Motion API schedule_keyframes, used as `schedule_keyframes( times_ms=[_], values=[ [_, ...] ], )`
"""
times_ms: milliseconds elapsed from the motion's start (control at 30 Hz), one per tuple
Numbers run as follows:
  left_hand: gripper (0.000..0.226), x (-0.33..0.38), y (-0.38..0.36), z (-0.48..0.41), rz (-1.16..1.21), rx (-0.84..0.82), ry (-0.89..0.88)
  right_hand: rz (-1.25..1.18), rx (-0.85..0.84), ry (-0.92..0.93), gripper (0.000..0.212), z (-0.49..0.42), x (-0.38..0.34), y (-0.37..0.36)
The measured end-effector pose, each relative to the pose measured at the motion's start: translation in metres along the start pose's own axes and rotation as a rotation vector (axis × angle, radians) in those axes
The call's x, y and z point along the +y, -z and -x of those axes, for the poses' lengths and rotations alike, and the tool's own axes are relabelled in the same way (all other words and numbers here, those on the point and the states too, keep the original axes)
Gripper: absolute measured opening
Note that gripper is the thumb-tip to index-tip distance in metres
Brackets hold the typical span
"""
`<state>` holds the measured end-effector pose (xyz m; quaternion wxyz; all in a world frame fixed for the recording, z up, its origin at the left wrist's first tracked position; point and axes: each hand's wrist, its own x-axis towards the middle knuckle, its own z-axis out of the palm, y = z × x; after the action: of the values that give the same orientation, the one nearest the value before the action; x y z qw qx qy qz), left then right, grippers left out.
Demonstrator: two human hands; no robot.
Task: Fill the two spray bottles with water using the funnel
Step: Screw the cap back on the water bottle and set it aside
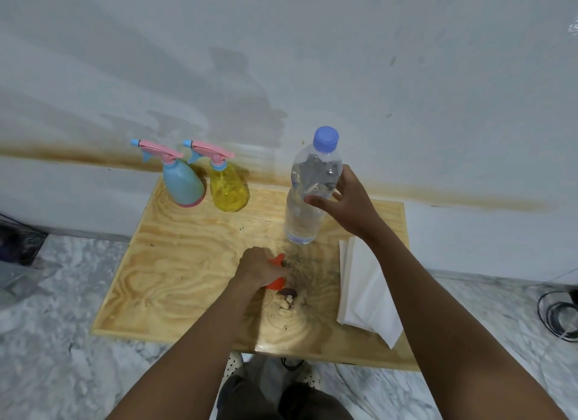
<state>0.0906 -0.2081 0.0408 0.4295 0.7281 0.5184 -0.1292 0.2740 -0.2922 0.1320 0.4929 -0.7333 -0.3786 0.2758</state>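
- Orange funnel (277,283) sits mid-way on the plywood table (175,263), with the left hand (259,267) curled round it.
- Right hand (347,203) is wrapped round the water bottle (305,213) just behind, cap on.
- Blue spray bottle (183,185) and yellow spray bottle (228,191) stand side by side back-left, well apart from both hands, trigger heads on.
- Looks like setup, nothing poured yet. Next up, I reckon: unscrew a trigger head, seat the funnel, uncap the water.

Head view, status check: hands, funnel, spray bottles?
Left hand grips orange funnel on table. Right hand holds capped water bottle. At back: blue spray bottle, yellow spray bottle, sprayer tops on. Nothing blocking.
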Motion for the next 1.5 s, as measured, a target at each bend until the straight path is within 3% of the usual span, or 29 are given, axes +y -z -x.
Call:
schedule_keyframes(
  times_ms=[300, 400, 533, 667, 1067, 1200, 1500],
  values=[
    [0.023, -0.013, 0.017, -0.005, 0.633, 0.204, -0.091, -0.123, 0.240, 0.004, 0.049, 0.006, 0.003, -0.020],
    [0.025, -0.007, 0.020, -0.010, 0.725, 0.287, -0.089, -0.094, 0.338, 0.007, 0.049, 0.001, 0.001, -0.023],
    [0.038, 0.007, 0.025, -0.028, 0.692, 0.413, -0.121, -0.078, 0.408, 0.014, 0.050, -0.015, -0.006, -0.018],
    [0.059, 0.017, 0.025, -0.058, 0.581, 0.435, -0.190, -0.080, 0.446, 0.036, 0.050, -0.037, -0.010, -0.015],
    [0.054, 0.026, 0.008, -0.120, 0.376, 0.425, -0.394, -0.102, 0.486, 0.012, 0.050, -0.066, -0.001, -0.032],
    [0.047, 0.019, 0.005, -0.127, 0.371, 0.413, -0.351, -0.101, 0.404, 0.015, 0.051, -0.065, 0.004, -0.028],
    [0.066, 0.016, 0.002, -0.130, 0.378, 0.396, -0.287, 0.064, 0.269, 0.001, 0.066, -0.057, 0.001, -0.017]
  ],
)
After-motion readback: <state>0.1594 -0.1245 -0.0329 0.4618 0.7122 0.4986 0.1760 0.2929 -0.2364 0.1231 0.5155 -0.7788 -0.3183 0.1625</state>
